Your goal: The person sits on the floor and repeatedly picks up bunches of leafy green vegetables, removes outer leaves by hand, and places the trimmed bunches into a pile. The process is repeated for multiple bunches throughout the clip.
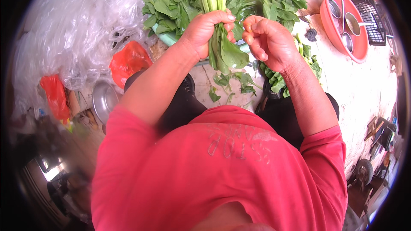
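My left hand is closed around a small bunch of leafy greens, with the pale stem ends up and the leaves hanging down. Close by on the right, my right hand has its thumb and forefinger pinched near a thin orange strand that runs towards my left thumb; whether they grip it is hard to tell. Behind both hands, a large heap of leafy greens fills a green basin. More greens lie below my right forearm, partly hidden by it.
Loose leaves lie on the floor between my feet. At the left are clear plastic bags, a red plastic bag and a metal bowl. A pink basin holding ladles stands at the right, beside a black plastic crate.
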A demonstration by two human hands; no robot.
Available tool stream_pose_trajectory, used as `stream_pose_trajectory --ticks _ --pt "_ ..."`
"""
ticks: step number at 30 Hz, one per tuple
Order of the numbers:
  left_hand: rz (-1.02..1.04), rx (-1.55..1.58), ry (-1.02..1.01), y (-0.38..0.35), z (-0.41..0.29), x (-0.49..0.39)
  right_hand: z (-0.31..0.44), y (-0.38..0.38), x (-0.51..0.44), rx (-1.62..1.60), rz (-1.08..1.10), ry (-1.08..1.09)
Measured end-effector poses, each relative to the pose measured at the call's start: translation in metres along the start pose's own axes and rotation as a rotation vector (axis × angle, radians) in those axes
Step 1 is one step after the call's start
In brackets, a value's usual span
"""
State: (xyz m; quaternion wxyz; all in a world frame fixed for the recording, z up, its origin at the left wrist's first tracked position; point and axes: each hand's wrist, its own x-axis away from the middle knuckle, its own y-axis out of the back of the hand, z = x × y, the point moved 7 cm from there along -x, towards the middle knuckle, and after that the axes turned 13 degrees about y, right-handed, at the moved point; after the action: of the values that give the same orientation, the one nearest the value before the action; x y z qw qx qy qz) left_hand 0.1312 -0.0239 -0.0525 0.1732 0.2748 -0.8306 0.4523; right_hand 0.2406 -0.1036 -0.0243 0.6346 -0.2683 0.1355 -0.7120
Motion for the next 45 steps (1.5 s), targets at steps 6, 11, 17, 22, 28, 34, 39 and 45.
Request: stream_pose_trajectory --ticks 6,11,17,22,28,34,39,45 --pt "-0.241 0.009 -0.08 0.02 -0.007 0.002 0.023 0.003 0.001 -0.172 0.061 0.146" --pt "-0.19 0.141 -0.115 0.028 -0.019 0.01 0.055 0.013 0.007 -0.208 0.102 0.334" --pt "0.348 0.104 -0.143 -0.008 -0.032 0.023 -0.032 0.008 0.017 1.485 0.624 0.002" --pt "0.452 0.057 -0.112 -0.018 -0.022 0.027 0.012 0.006 0.004 0.925 0.078 0.14" --pt "0.389 -0.051 -0.095 -0.028 -0.006 0.028 0.021 -0.016 0.006 0.653 -0.028 0.316" --pt "0.216 -0.401 -0.253 -0.027 -0.007 0.03 0.021 -0.013 0.011 0.821 -0.085 0.353" --pt "0.262 -0.353 -0.184 -0.032 0.0 0.026 0.021 -0.008 0.01 0.847 -0.04 0.438" --pt "0.175 -0.032 -0.019 -0.013 0.013 0.019 0.019 0.008 -0.004 0.307 -0.157 0.279"
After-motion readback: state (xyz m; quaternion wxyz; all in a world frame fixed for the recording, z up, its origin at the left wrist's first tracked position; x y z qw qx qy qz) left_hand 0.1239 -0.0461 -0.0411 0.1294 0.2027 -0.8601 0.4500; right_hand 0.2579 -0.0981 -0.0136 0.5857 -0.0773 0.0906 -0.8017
